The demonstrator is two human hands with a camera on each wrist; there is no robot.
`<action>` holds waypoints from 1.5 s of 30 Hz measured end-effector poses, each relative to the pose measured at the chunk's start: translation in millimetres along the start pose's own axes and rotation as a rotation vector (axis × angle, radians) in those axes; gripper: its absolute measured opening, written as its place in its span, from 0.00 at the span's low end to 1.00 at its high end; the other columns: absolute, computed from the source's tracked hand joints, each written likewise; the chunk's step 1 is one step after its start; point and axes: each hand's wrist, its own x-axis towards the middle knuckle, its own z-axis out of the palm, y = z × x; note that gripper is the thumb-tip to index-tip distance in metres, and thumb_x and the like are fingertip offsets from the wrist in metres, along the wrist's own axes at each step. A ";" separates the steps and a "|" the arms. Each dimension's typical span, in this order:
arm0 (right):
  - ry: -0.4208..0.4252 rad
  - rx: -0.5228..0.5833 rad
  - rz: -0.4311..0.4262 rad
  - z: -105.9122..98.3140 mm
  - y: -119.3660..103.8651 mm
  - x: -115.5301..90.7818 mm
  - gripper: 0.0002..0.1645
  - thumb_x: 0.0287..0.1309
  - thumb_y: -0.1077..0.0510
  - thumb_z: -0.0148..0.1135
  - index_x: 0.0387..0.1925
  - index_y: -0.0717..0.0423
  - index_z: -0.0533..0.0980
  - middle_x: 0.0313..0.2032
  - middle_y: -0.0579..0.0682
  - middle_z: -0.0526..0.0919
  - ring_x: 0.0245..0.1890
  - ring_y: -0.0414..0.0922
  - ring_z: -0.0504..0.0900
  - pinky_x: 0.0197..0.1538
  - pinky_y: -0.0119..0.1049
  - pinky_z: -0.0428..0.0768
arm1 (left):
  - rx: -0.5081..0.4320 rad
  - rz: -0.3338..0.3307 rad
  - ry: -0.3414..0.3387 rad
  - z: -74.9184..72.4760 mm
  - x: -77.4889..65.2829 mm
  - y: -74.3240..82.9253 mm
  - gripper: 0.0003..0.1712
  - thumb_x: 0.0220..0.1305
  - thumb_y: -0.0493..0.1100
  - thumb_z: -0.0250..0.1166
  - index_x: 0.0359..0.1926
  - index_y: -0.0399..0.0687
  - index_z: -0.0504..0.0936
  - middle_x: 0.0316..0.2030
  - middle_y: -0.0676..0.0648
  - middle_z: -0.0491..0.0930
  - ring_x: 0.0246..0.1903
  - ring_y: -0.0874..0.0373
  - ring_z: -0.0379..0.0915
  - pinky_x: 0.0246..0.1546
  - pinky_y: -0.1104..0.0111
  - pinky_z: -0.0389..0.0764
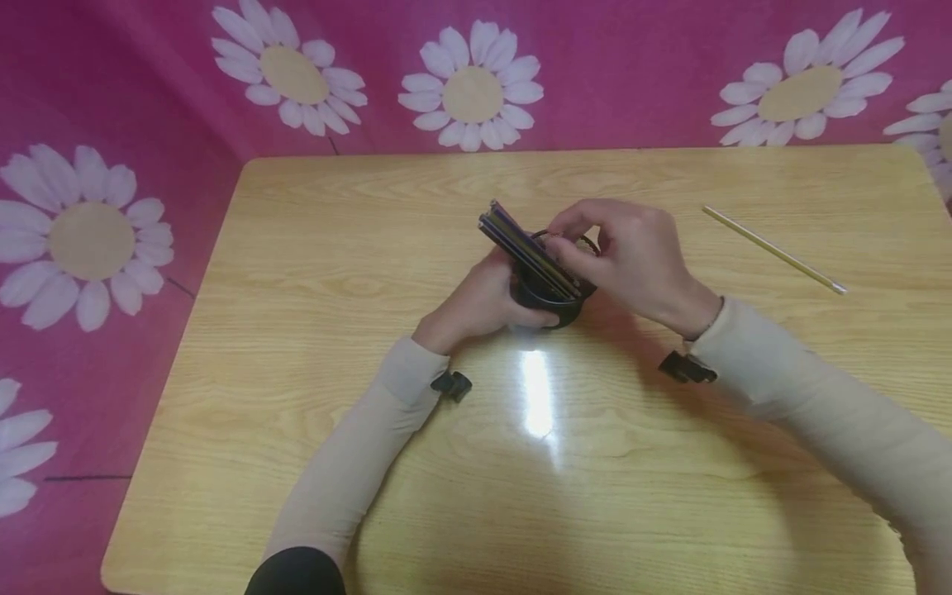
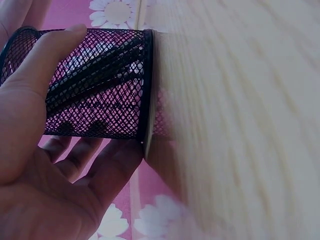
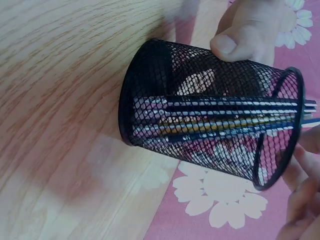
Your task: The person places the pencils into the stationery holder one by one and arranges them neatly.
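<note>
A black mesh pencil cup [image 3: 215, 165] stands with its base right at the tabletop. My left hand [image 1: 487, 293] grips its side, the thumb along the mesh in the left wrist view and the fingers around the other side. Several dark-striped pencils [image 1: 521, 248] lean in the cup, their upper ends sticking out to the left past the rim. Over the cup's mouth is my right hand [image 1: 625, 256], its thumb and forefinger bent close together beside the pencils. Cannot tell whether those fingertips pinch a pencil. In the right wrist view its fingers [image 3: 300, 195] show just outside the rim.
A single yellowish pencil [image 1: 773, 249] lies on the wooden table [image 1: 297, 248], to the right of my right hand. Behind and left of the table hangs a pink cloth [image 1: 610, 74] with white daisies. Light glares off the tabletop in front of the cup.
</note>
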 end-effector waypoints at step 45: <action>0.016 -0.318 0.301 -91.3 93.1 -63.7 0.12 0.67 0.51 0.73 0.46 0.54 0.90 0.35 0.51 0.91 0.20 0.23 0.63 0.28 0.32 0.59 | 0.038 -0.110 0.024 1.7 0.4 -4.1 0.61 0.46 0.44 0.91 0.78 0.38 0.67 0.63 0.44 0.80 0.66 0.56 0.73 0.75 0.66 0.62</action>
